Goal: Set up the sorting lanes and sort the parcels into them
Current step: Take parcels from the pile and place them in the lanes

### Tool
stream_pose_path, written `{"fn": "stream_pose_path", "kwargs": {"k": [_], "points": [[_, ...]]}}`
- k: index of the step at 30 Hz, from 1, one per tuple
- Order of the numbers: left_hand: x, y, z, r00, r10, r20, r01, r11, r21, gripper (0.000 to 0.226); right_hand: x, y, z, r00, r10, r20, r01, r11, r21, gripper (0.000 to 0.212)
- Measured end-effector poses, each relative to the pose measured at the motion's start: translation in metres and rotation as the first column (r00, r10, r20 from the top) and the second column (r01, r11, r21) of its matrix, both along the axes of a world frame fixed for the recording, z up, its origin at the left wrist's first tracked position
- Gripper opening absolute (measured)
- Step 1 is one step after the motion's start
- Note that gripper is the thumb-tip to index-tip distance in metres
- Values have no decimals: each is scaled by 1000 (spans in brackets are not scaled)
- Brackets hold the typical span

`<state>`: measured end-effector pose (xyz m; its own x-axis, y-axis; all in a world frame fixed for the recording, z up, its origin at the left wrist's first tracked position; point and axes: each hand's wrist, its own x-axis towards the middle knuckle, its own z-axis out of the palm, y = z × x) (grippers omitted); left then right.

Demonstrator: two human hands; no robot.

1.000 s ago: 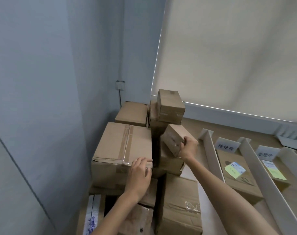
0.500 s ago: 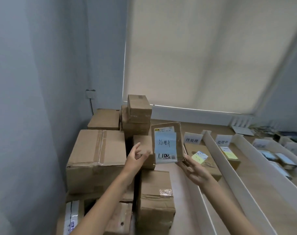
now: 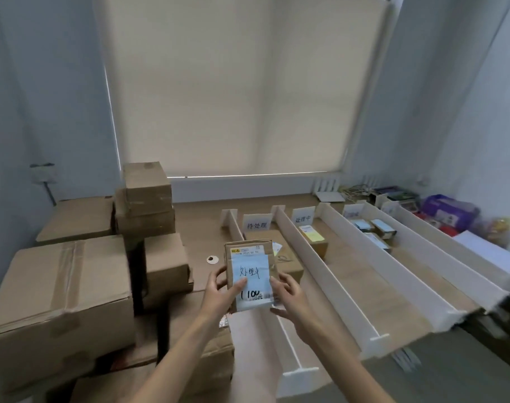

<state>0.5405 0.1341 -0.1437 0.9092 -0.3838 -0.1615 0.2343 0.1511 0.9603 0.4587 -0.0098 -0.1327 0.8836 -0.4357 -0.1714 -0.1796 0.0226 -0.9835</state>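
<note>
I hold a small cardboard parcel (image 3: 249,258) upright in front of me, its face covered by a pale blue note with handwriting. My left hand (image 3: 220,289) grips its left edge, thumb on the note. My right hand (image 3: 288,296) grips its right edge and lower corner. Behind it run white divider boards (image 3: 312,260) forming sorting lanes on the wooden table (image 3: 201,225). Folded label cards (image 3: 256,223) stand at the heads of the first lanes. A brown parcel (image 3: 288,263) lies in the first lane, another with a yellow note (image 3: 313,238) in the second.
A pile of large and small cardboard boxes (image 3: 58,286) fills the left side, stacked up to the window blind. Several small parcels (image 3: 373,231) lie in the third lane. Clutter, a purple pack (image 3: 448,209) and white paper (image 3: 486,251) sit at the far right.
The view has swung right, away from the box pile toward the lanes. Both hands now clasp the parcel's edges, and it has come closer to me with its blue note facing me.
</note>
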Motion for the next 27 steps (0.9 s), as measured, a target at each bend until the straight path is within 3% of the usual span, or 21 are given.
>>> {"fn": "stream_pose_path", "kwargs": {"k": [6,12,17,21,27], "points": [[-29,-86,-4,987,-156,36,155,987,47,58,-41,-77,-5,986,-151,64,150,989,13,39],[-63,-199,-9,964,-242,113,228,966,123,62,-85,-188,-4,978,-200,57,200,980,21,39],[-92,-295,-8,940,-325,104,306,937,167,53,-121,-292,-3,975,-215,55,213,976,40,33],[-104,-354,-16,949,-285,137,244,935,258,51,-129,-365,-6,968,-251,21,249,967,61,31],[-73,-406,-37,929,-200,310,25,873,488,44,-91,-449,-20,948,-314,-44,317,939,130,38]]}}
